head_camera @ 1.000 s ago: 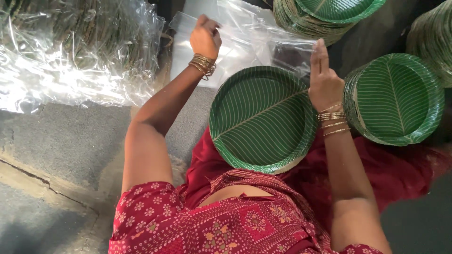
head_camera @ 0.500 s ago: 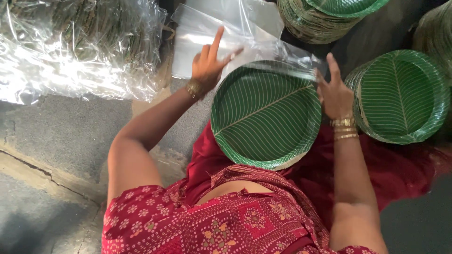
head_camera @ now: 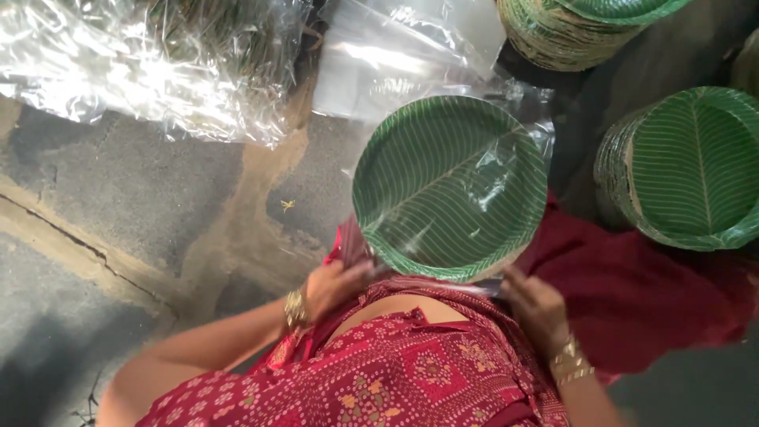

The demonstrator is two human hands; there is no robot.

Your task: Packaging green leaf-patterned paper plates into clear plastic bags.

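Right now a stack of green plates (head_camera: 451, 186) is sitting on the person's lap, on the red cloth (head_camera: 632, 292), and a clear plastic bag (head_camera: 506, 170) is lying shiny over the top plate. The plates are round and have a leaf pattern with pale lines (like a big banana leaf).

The left hand (head_camera: 336, 286) is touching the near left edge of the stack. Its fingers are curling in by the rim, but I cannot tell if they are really pinching the bag or the plates, because the picture is blurry there. The right hand (head_camera: 538, 308) is sitting at the near right edge, fingers bent by the rim, and its grip is also too blurry to tell.

Another stack of green plates (head_camera: 688, 170) is standing to the right, close by but apart. A third stack (head_camera: 585, 24) is peeking in at the top edge. Flat clear bags (head_camera: 403, 55) are lying on the floor past the lap stack. A big crinkly bundle of clear wrap (head_camera: 150, 63) is lying at the top left on the grey floor (head_camera: 118, 205).
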